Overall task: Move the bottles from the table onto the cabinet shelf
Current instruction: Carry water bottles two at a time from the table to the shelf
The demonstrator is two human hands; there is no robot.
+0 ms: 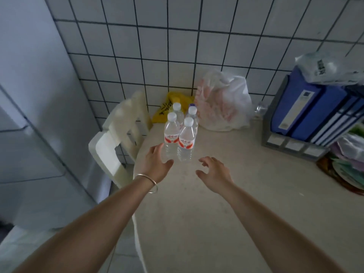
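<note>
Several clear water bottles (185, 138) with white caps and red-and-white labels stand upright in a tight cluster near the far left edge of the beige table (226, 203). My left hand (157, 162), with a thin bangle on the wrist, is open just in front of the front-left bottle, fingers spread beside its base. My right hand (213, 172) hovers open a little to the right of the front-right bottle, fingers curled, touching nothing. No cabinet shelf is in view.
A white plastic bag (224, 103) and a yellow bag (169, 107) lie behind the bottles against the tiled wall. Blue binders in a grey rack (307, 115) stand at the right. A cream plastic chair (122, 134) sits left of the table, beside a grey fridge (33, 115).
</note>
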